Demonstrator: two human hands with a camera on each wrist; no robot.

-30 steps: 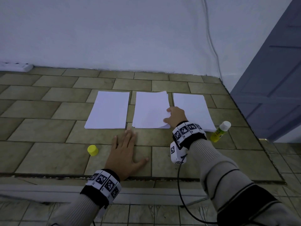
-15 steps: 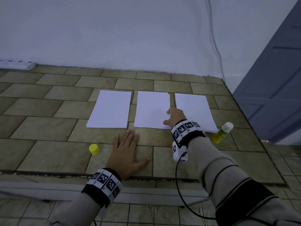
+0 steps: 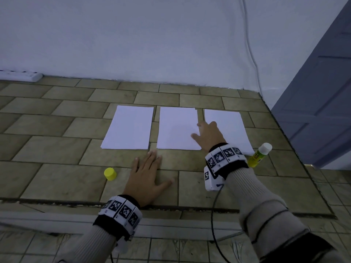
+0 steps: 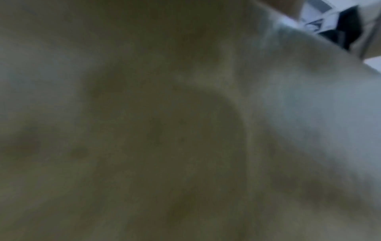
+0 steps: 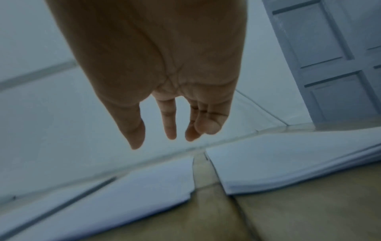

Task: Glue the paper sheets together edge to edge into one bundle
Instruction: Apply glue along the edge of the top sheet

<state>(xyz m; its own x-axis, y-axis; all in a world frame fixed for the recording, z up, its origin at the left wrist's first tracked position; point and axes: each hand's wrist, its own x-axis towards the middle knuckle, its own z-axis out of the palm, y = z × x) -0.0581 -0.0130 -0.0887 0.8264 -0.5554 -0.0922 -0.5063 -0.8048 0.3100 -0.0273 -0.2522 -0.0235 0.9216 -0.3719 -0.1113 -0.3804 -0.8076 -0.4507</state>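
Note:
Three white paper stacks lie side by side on the tiled floor: the left stack (image 3: 130,128), the middle stack (image 3: 175,129) and the right stack (image 3: 228,126). My right hand (image 3: 206,132) hovers over the gap between the middle and right stacks, fingers straight and holding nothing; the right wrist view shows those fingers (image 5: 171,120) above the gap between two stacks. Flat on the tiles lies my left hand (image 3: 150,173), just in front of the middle stack. A yellow glue stick (image 3: 259,155) with a white top rests right of the right stack. Its yellow cap (image 3: 110,173) sits left of my left hand.
A white wall runs behind the sheets, with a cable (image 3: 250,44) hanging down it. A blue-grey door (image 3: 319,92) stands at the right. A power strip (image 3: 20,75) lies at the far left by the wall. A metal floor rail (image 3: 171,223) crosses under my forearms.
My right hand has let go of the middle stack's near right corner, lifted and moved forward over the gap with its fingers spread. The sheets now lie flat. The left hand stays put.

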